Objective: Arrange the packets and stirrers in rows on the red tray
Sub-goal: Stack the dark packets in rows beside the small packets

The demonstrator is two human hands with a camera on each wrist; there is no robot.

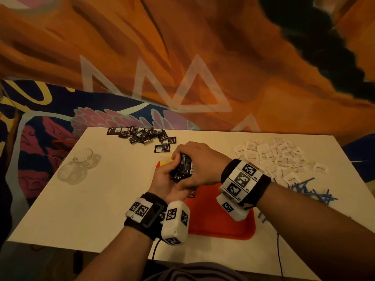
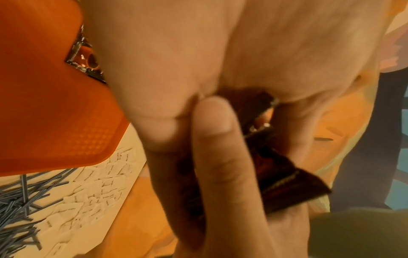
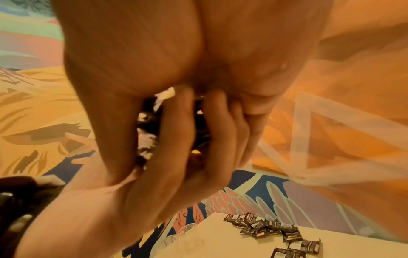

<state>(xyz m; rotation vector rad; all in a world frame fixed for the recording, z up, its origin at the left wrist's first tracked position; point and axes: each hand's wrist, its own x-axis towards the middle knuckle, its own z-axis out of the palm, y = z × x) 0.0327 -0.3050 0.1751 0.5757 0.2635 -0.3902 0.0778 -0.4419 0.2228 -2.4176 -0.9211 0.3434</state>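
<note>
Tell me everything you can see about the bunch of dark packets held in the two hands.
The bunch of dark packets is a small stack of glossy black wrappers with crimped ends and reddish print. It is held above the far part of the red tray. The left hand cups it from below; the right hand covers it from above. How many packets it holds cannot be told.

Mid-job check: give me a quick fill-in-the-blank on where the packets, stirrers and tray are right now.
1. Both hands, left hand and right hand, hold a bunch of ____ packets above the tray.
2. The white packets lie in a pile on the table's ____ side.
3. The blue stirrers lie on the ____, not on the tray.
4. The tray's colour is ____.

Missing words: dark; right; table; red
</note>
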